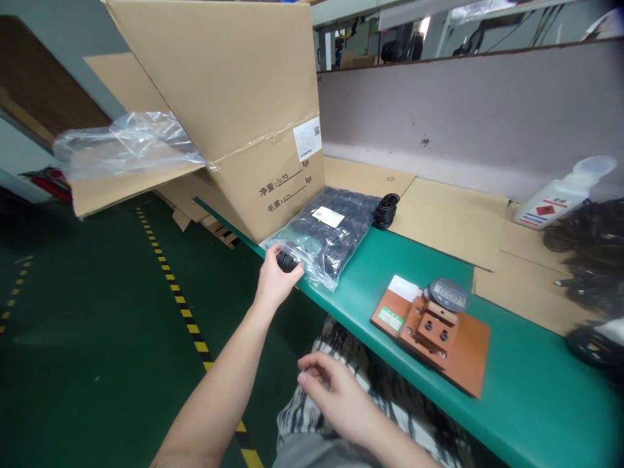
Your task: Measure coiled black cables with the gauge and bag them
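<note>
My left hand (276, 278) is closed around a small black coiled cable (286, 262) at the near edge of a clear plastic bag (334, 227). The bag lies flat on the green table, filled with several black coils and bearing a white label (327, 216). Whether the held coil is inside the bag's mouth I cannot tell. My right hand (338, 396) hovers over my lap in front of the table edge, its fingers loosely bent, thumb apart, holding nothing. Another black coiled cable (387, 211) sits against the bag's far right corner.
A large open cardboard box (273, 169) stands left of the bag, plastic liner (131, 140) over its flap. On the table (394, 250) are an orange-brown fixture (433, 338) with a digital gauge (447, 296), cardboard sheets (448, 214), a white bottle (556, 198) and dark cables (595, 247) at right.
</note>
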Demonstrator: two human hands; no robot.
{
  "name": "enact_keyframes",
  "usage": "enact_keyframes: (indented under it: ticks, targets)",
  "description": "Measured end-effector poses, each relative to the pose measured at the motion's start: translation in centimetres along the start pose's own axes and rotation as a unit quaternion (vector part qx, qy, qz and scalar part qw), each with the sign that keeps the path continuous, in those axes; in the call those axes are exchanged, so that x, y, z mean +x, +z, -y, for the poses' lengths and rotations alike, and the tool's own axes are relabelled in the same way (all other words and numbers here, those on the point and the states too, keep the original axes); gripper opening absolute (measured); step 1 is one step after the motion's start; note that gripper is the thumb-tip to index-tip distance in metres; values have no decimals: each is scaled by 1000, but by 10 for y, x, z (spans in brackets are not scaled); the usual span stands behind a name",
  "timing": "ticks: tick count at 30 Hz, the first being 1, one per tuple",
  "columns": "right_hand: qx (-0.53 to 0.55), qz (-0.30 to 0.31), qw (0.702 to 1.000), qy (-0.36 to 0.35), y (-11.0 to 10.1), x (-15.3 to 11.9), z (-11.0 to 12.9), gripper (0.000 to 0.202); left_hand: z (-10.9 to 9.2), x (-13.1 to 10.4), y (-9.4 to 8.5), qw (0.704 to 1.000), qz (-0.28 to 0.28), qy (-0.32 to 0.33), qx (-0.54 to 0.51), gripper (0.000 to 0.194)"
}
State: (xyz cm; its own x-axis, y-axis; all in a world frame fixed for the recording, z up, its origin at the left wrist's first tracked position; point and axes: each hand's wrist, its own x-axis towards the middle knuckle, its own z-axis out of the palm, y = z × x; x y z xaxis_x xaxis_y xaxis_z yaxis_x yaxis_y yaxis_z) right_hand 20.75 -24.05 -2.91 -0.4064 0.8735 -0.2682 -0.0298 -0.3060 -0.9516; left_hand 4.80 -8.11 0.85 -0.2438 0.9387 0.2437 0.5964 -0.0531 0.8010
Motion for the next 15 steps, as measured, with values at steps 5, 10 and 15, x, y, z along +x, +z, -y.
enact_keyframes:
  ticks: [5,10,15]
  targets:
    - [-33,28,999,10,4,-3,-7,27,-5,15,15,995,42,67,54,65]
    - [-51,44,998,20,5,-7,-6,26,0,32,14,975,152,139,77,66]
    - [-63,45,996,36,10,-4,-6,26,5,42,10,952,221,185,103,63]
